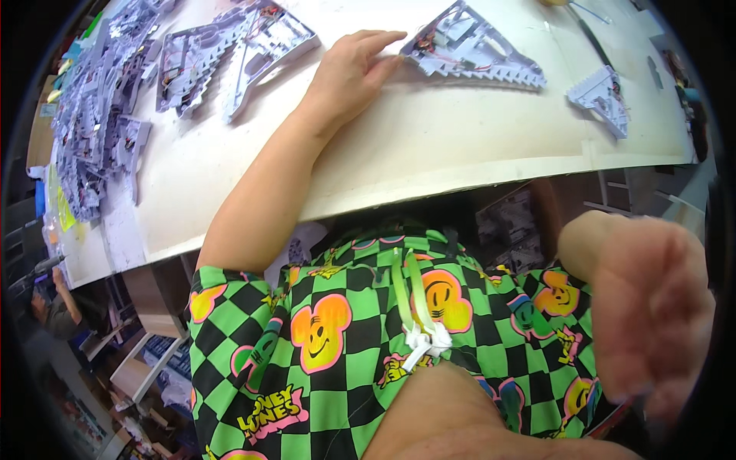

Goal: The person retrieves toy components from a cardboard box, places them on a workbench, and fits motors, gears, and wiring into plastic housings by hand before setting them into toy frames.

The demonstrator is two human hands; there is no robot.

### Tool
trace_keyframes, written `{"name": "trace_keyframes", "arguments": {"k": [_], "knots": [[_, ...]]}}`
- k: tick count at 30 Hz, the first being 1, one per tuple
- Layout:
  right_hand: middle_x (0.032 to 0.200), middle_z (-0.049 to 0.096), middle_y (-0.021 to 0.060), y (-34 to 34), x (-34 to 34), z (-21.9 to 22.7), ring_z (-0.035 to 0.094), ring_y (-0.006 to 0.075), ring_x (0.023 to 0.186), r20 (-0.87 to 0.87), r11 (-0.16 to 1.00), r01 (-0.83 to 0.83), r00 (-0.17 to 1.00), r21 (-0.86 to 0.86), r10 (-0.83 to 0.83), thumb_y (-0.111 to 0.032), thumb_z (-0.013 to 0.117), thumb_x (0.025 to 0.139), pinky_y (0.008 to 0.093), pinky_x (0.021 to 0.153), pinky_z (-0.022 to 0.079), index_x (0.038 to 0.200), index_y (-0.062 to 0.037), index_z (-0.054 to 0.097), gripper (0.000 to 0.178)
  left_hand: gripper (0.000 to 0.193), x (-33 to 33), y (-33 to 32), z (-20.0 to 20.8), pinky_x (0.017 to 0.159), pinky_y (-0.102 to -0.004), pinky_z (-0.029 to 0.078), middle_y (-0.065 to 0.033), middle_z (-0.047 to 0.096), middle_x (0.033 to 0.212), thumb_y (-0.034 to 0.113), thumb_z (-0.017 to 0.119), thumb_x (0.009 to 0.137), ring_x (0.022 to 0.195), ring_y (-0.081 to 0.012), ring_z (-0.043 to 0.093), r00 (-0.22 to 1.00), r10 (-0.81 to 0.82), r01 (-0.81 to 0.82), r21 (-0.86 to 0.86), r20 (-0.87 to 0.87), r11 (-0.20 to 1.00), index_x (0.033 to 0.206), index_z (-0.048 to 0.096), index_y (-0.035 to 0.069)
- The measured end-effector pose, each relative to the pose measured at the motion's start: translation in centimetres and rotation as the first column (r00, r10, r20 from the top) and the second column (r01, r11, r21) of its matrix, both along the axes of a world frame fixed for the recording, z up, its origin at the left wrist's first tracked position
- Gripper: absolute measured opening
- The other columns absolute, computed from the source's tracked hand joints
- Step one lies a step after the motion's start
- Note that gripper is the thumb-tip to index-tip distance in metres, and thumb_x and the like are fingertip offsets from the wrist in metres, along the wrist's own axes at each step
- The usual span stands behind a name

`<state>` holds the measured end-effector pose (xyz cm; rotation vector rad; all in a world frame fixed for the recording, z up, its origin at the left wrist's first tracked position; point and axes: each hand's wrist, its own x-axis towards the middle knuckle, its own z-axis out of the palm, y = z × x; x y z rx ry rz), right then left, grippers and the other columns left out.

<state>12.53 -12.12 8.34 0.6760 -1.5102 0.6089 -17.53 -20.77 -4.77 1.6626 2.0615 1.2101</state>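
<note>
My left hand (356,65) reaches over the white table with its fingers stretched out and apart. Its fingertips are at the left corner of a grey plastic triangular housing (479,50); whether they touch it I cannot tell. Wires and small parts show inside this housing, and one edge is toothed. Large and blurred at the right, near the camera, is my right hand (652,307), away from the table; its fingers are smeared. Two similar grey housings (264,54) lie left of my left hand. A smaller grey toothed piece with wires (602,100) rests at the right.
A heap of grey plastic parts (96,115) covers the table's left end. A thin dark rod (589,38) lies at the back right. The white table's front edge (460,190) curves above my green checkered clothing (368,322). Another person's arm (65,295) shows at far left.
</note>
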Motion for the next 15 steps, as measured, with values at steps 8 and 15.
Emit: {"name": "trace_keyframes", "arguments": {"k": [8, 15], "knots": [[0.099, 0.064, 0.0147, 6.4, -13.2, -3.4, 0.062, 0.0296, 0.094, 0.847, 0.879, 0.365, 0.317, 0.307, -0.427, -0.01, 0.063, 0.085, 0.0369, 0.081, 0.049, 0.102, -0.0031, 0.067, 0.02, 0.023, 1.6, -0.5, 0.4, 0.09, -0.0355, 0.047, -0.0099, 0.064, 0.113, 0.01, 0.064, 0.087, 0.106, -0.0278, 0.056, 0.995, -0.089, 0.084, 0.102, 0.045, 0.991, 0.109, 0.069, 0.006], [0.095, 0.064, 0.0129, 9.9, -15.5, -6.6, 0.062, 0.0304, 0.09, 0.833, 0.842, 0.232, 0.165, 0.488, -0.528, -0.013, 0.065, 0.084, 0.0356, 0.076, 0.05, 0.097, -0.0037, 0.068, 0.017, 0.03, 2.4, 0.0, 1.1, 0.092, -0.0331, 0.048, -0.0089, 0.062, 0.116, 0.007, 0.062, 0.088, 0.109, -0.0233, 0.056, 0.989, -0.111, 0.117, 0.049, -0.098, 0.992, 0.117, 0.067, 0.012]]}}
